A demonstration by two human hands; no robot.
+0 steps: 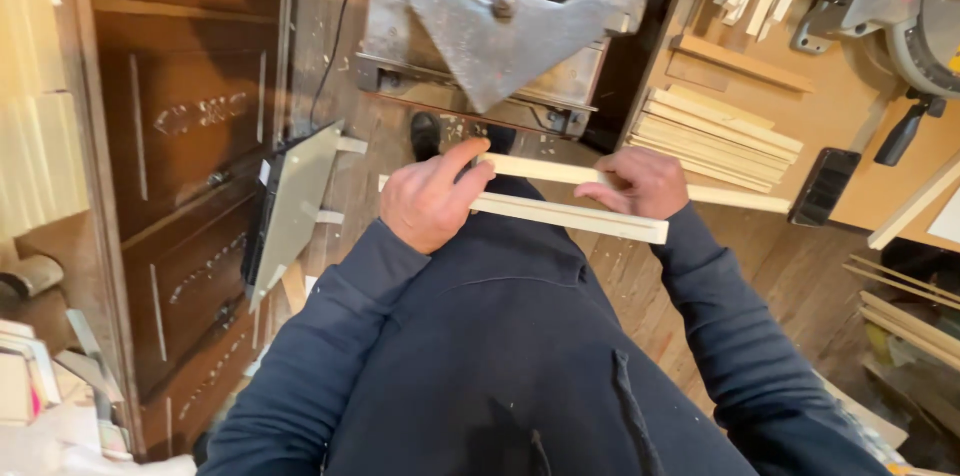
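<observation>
Both hands grip two pale wooden strips held crosswise in front of the person's waist; the left hand (pixel 430 198) closes around the near ends, thumb along the upper strip (pixel 540 170), while the right hand (pixel 643 183) curls over the upper strip, just above the lower strip (pixel 580 217). Beyond them stands a grey metal machine (pixel 490 21) on the wooden floor; a stack of similar strips (pixel 712 136) lies on the workbench (pixel 850 116) to the right, near a saw (pixel 915 31).
</observation>
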